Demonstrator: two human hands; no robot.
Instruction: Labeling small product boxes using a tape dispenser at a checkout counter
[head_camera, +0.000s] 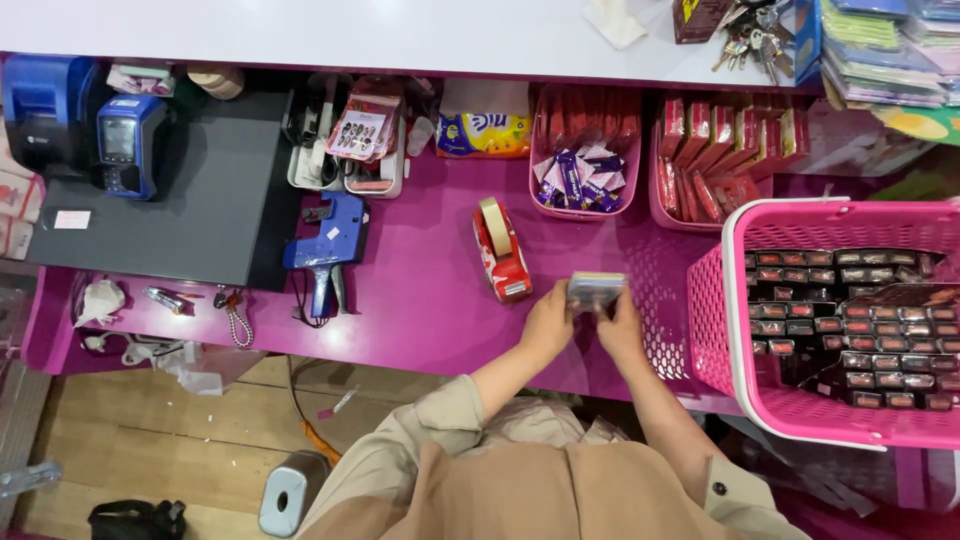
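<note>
Two hands are meeting over the magenta counter (420, 290), with tan sleeves reaching up from the bottom of the view. Left hand (548, 325) and right hand (620, 330) are both pinching a small stack of flat packets (596, 290) between them, fingers curling around its ends, holding it just above the counter beside the pink basket (735, 330). Judging by the rows of small dark boxes (850, 330) filling that basket, most of the sorting looks to be lying ahead. Just left of the hands, a red tape dispenser (502, 252) is sitting, a blue price gun (328, 245) lying farther left. Beyond, a pink tray of purple sweets (583, 180) is resting against the back wall
</note>
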